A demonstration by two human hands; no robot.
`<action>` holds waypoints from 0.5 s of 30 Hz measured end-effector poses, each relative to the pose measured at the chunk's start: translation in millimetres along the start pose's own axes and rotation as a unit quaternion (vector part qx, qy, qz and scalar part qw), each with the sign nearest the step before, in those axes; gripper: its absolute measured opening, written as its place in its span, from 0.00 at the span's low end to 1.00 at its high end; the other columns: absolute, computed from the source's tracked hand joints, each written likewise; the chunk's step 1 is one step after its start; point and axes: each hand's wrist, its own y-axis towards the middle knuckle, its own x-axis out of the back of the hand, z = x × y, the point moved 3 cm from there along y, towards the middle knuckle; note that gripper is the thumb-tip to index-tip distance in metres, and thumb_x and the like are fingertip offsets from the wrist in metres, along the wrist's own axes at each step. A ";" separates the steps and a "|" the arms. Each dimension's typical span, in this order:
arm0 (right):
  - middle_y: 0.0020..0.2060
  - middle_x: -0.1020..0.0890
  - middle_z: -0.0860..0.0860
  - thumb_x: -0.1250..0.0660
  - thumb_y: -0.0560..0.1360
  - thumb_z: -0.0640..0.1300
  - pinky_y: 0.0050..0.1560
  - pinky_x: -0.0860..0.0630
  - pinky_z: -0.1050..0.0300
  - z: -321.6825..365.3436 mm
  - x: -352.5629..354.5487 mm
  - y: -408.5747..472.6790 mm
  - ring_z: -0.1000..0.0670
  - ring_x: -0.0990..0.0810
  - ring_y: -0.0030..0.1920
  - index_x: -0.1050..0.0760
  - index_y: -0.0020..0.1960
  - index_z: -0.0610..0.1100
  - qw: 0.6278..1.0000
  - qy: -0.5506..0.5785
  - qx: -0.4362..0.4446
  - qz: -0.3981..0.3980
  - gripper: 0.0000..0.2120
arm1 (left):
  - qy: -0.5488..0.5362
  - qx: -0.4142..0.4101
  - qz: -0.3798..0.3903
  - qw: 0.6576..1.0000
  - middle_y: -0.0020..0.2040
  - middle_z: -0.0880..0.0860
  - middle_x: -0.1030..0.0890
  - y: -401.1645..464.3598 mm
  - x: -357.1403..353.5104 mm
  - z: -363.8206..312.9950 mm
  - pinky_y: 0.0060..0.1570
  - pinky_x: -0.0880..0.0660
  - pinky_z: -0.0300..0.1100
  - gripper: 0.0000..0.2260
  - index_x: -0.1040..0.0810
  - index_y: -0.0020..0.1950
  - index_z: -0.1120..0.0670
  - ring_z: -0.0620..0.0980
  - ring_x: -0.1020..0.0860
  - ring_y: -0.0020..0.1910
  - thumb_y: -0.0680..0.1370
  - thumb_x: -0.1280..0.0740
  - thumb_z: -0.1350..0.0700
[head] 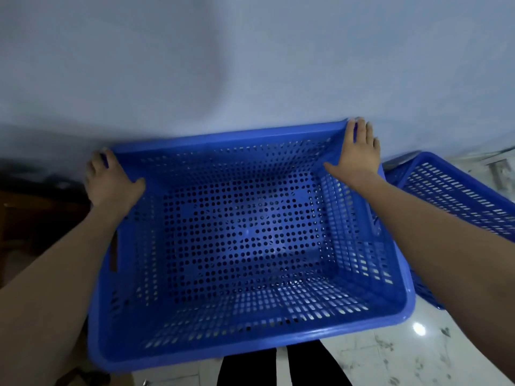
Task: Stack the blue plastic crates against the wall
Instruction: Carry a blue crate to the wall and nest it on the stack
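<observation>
One crate (pixel 245 235) stands against the wall (pixel 223 65) (another crate (pixel 457 196) at right).

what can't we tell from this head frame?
- Under the held crate: whether it sits on other crates; its own body hides that.
- Fingertips of left hand and right hand: curled over the far rim, so the grip underneath is hidden.
- Second crate: cut off by the right edge and by the right forearm.
- Dark area at the left edge: too dim to identify.
</observation>
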 end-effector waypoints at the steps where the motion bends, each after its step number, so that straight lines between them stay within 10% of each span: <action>1: 0.80 0.59 0.42 0.32 0.73 0.62 0.78 0.49 0.42 -0.7 0.8 -0.1 0.41 0.58 0.80 0.65 0.79 0.41 1.000 0.000 0.000 0.003 0.54 | -0.004 0.005 -0.005 1.000 0.78 0.65 0.45 -1.0 0.0 -0.2 0.69 0.40 0.63 0.43 0.49 0.79 0.62 0.68 0.44 0.75 0.74 0.30 0.47; 15: 0.79 0.64 0.44 0.29 0.70 0.63 0.78 0.50 0.42 -7.3 4.2 -0.5 0.42 0.61 0.80 0.68 0.79 0.43 0.999 0.001 0.015 0.046 0.59 | -0.016 0.000 0.054 0.998 0.80 0.59 0.50 -2.5 11.7 6.5 0.71 0.43 0.61 0.41 0.52 0.80 0.58 0.65 0.47 0.77 0.76 0.33 0.45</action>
